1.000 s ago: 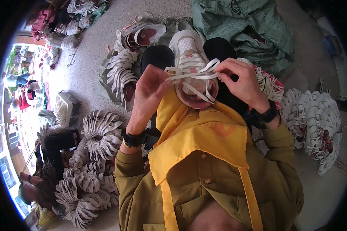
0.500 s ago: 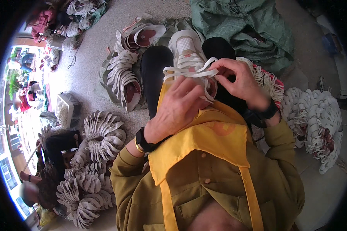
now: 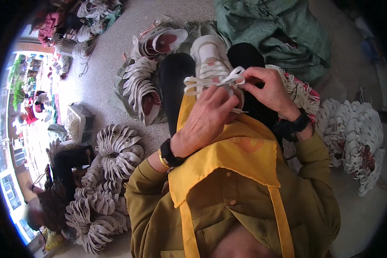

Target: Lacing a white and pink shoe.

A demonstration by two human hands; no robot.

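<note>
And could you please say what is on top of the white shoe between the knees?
White laces cross the shoe, looped by the right hand; the part under the left hand cannot be seen.

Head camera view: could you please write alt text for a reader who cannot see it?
A person's right hand pinches looped flat white laces on a white-and-pink shoe, while the left hand covers part of it. Below is a yellow cloth apron; nearby are curved stacks of pale shoe pieces and a green woven sack.
</note>
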